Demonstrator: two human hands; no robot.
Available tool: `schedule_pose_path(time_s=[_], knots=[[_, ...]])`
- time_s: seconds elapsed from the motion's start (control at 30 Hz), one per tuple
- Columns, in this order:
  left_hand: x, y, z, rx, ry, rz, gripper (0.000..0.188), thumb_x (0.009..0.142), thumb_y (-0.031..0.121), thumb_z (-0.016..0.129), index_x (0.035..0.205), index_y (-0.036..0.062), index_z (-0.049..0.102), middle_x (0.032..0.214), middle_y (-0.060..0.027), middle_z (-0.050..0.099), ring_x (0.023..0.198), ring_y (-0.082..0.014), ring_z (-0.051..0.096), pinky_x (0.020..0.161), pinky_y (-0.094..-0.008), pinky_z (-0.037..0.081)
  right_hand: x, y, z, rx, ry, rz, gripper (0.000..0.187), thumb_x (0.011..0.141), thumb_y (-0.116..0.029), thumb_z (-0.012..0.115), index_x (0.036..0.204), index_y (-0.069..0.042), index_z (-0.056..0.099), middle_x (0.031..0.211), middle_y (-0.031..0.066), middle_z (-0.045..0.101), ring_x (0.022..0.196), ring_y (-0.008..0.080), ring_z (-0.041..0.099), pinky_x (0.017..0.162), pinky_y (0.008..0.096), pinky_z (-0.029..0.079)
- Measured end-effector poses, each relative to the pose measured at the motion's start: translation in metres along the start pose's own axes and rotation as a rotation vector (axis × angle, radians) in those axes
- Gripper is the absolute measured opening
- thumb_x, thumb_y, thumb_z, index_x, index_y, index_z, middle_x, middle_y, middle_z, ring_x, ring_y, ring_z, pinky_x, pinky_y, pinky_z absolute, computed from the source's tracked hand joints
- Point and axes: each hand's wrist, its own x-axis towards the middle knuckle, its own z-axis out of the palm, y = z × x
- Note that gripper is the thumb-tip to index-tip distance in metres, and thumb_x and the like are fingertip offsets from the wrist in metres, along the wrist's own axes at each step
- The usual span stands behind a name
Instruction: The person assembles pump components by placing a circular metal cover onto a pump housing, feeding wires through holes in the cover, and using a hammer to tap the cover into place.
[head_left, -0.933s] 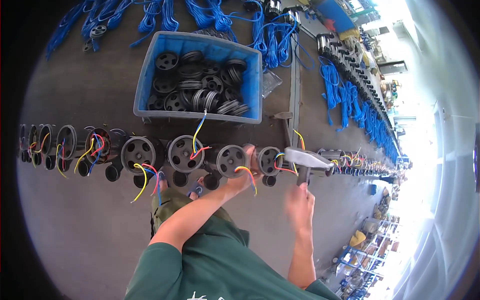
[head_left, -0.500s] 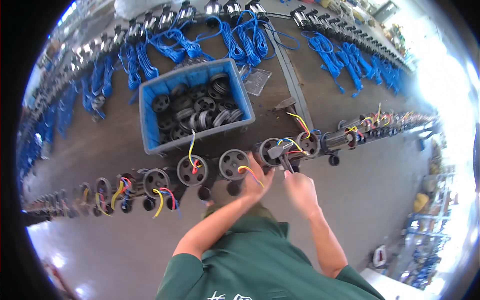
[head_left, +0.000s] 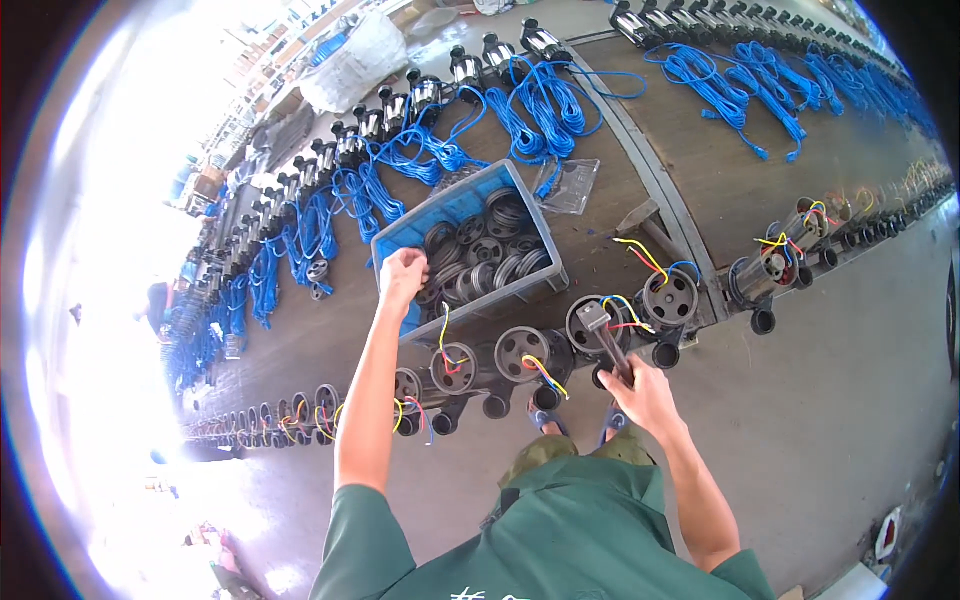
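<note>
My right hand grips a hammer by its handle. Its metal head lies over a round black end cap with holes, on one of the motor bodies along the front edge. At the left side of a blue plastic bin, my left hand reaches in with fingers curled together; whatever they pinch is hidden. Inside are several black ribbed discs. Yellow, red and blue wires come out of nearby capped motors, such as one motor left of the hammer and another motor to its right.
Metal pumps stand in a long row at the back, with coiled blue cables before them. A second hammer lies by a metal strip. A clear plastic tray rests behind the bin. Grey floor lies below the bench edge.
My left hand has left the motor row and moved up and left to the bin. My right hand keeps the hammer near the same motor. The whole view has shifted and turned.
</note>
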Motion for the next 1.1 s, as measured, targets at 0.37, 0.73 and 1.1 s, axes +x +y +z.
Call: schedule_pose_path(time_s=[0.37,0.73,1.1], knots=[[0.065,-0.077,0.002,0.882,0.033,-0.003,0.026,0.084,0.016,0.064,0.106,0.0088,0.075,0.116,-0.0178,0.073,0.113,-0.0359,0.068,0.099,-0.0438,0.054,-0.015,0.038,0.013,0.078,0.200,0.019,0.038,0.085,-0.030,0.084,0.093,0.002,0.063,0.069,0.0113,0.066,0.064,0.0236,0.068,0.062,0.0385,0.051],[0.130,-0.154,0.019,1.026,-0.025,0.451,0.010,0.081,0.008,0.068,0.088,0.0036,0.073,0.105,-0.0173,0.072,0.108,-0.0390,0.066,0.091,-0.0478,0.057,-0.022,0.037,0.046,-0.126,0.476,0.022,0.051,0.079,-0.030,0.088,0.108,0.003,0.064,0.081,0.0120,0.069,0.072,0.0256,0.064,0.072,0.0385,0.053],[0.139,-0.101,-0.086,-0.148,-0.405,0.317,0.030,0.090,0.026,0.076,0.095,-0.0032,0.075,0.084,-0.0031,0.073,0.076,-0.0142,0.064,0.071,-0.0345,0.050,-0.076,-0.044,0.082,-0.283,1.235,-0.001,0.064,0.081,-0.037,0.086,0.125,0.002,0.060,0.121,0.0163,0.064,0.117,0.0332,0.060,0.101,0.0427,0.046]])
